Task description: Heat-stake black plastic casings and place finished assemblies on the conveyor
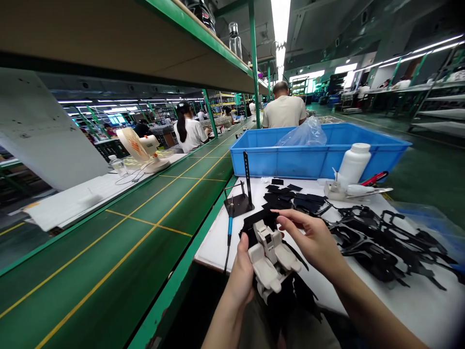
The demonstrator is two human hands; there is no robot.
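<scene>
My left hand (pixel 241 269) is wrapped round the left side of a model car interior (pixel 269 247), a white moulded piece with two small seats and a centre console, joined to black parts. It is held tilted above my lap at the table's front edge. My right hand (pixel 308 237) pinches the black upper edge of the same piece between thumb and forefinger. Black material (pixel 290 293) hangs below the seats; where it attaches is hidden. Just beyond my left hand, a blue-handled soldering iron (pixel 230 225) leans on a black metal stand (pixel 238 204).
Black flat pieces (pixel 279 196) and black plastic frames (pixel 385 242) lie on the white table (pixel 214 247). Behind stand a white bottle (pixel 354 165) and a blue bin (pixel 283 162) with a plastic bag. A green conveyor (pixel 145 232) runs along the left, under a shelf (pixel 145 48). Co-workers sit further off.
</scene>
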